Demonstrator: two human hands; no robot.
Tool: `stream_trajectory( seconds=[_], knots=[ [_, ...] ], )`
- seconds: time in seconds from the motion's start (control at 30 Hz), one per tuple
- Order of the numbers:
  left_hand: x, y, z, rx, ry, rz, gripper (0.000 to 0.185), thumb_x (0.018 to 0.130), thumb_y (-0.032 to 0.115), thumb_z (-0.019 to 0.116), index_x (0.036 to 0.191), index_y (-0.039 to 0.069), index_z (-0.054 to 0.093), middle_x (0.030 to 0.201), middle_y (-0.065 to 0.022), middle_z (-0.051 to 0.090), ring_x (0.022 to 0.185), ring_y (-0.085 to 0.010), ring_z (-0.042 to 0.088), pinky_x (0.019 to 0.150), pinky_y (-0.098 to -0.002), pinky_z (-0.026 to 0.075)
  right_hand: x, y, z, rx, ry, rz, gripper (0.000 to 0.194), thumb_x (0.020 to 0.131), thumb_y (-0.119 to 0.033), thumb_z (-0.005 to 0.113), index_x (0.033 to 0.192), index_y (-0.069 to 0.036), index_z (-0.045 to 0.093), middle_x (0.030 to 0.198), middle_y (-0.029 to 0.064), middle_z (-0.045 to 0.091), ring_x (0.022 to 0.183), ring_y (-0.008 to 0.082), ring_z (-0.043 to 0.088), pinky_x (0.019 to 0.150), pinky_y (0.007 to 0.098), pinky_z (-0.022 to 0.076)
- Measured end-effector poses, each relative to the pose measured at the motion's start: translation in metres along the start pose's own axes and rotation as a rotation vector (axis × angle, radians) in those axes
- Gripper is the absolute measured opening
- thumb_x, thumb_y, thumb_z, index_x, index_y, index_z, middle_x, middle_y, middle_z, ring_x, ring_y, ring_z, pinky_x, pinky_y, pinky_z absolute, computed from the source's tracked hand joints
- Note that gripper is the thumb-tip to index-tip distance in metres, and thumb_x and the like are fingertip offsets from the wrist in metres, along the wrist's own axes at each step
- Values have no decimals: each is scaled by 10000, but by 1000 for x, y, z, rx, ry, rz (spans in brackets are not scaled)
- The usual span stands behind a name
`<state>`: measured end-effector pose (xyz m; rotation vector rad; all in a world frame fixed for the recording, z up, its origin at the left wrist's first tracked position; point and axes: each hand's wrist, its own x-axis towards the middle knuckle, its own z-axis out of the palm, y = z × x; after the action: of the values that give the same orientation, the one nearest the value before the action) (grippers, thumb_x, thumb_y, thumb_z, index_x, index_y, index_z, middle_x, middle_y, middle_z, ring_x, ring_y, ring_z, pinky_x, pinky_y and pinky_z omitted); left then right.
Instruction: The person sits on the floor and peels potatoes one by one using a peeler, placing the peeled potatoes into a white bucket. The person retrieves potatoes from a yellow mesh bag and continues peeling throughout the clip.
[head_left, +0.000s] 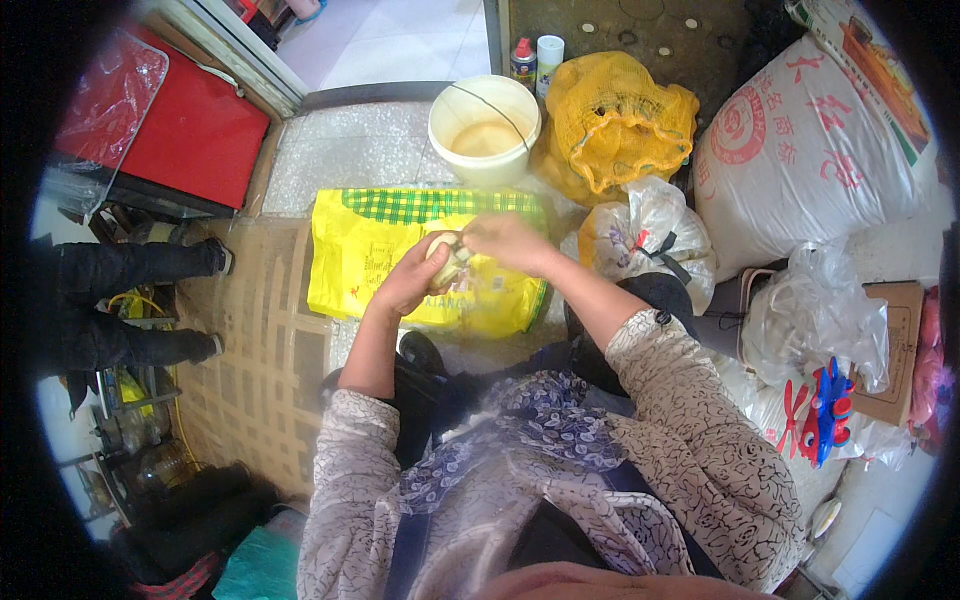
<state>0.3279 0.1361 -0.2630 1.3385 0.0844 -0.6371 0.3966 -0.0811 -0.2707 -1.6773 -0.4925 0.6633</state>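
My left hand (418, 274) is closed around a pale, rounded item (450, 262), perhaps a peeled potato, held over a yellow plastic sack (360, 262) with a green checked band that lies flat on the floor. Against the upper right side of that item, my right hand (506, 241) has its fingers curled around something small that looks like a tool, mostly hidden by the fingers. Just beyond the sack stands a cream plastic bucket (486, 169) with a wire handle and cloudy liquid inside. A yellow mesh sack (622, 112) of rounded produce sits right of the bucket.
Two spray cans (550, 60) stand behind the bucket. At right are a tied plastic bag (675, 240), a large white woven sack (802, 157), a cardboard box (892, 360) and a red and blue toy (825, 416). Another person's legs (150, 270) are at left, below a red-topped box (202, 127).
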Motion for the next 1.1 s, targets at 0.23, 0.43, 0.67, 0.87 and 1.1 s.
stream_trajectory(
  seconds=[0.23,0.43,0.67,0.87,1.1],
  knots=[
    [-6,6,-1,-82,-100,135,646,949,462,618,1427,68,434,1121,-32,601,862,-96,570,651,-217,434,-1,-8,-4,626,100,109,194,942,-151,658,951,40,684,849,73,693,801,145,659,767,286,544],
    [-8,8,1,126,-40,88,656,924,399,673,1436,67,432,1122,-23,604,881,-94,565,698,-231,453,-1,-9,-6,226,81,216,169,929,-102,654,979,60,665,928,109,690,823,185,676,786,305,559],
    [-13,14,-4,128,-115,97,679,882,316,739,1436,70,434,1132,-28,598,963,-103,561,789,-256,475,3,0,-9,739,6,147,188,924,-86,650,968,97,652,919,135,683,837,202,680,791,319,563],
    [-7,10,2,398,7,176,619,889,224,735,1411,57,449,1150,-25,589,1027,-114,555,890,-271,469,-2,-9,-4,166,27,34,200,929,-109,656,970,87,659,940,163,701,847,209,683,797,333,568],
    [-11,14,0,185,-43,151,576,881,199,741,1368,49,472,1146,-23,587,1042,-129,553,927,-291,458,4,-1,-8,603,27,140,189,940,-109,641,974,76,658,929,159,699,898,230,693,844,340,573]
  ],
)
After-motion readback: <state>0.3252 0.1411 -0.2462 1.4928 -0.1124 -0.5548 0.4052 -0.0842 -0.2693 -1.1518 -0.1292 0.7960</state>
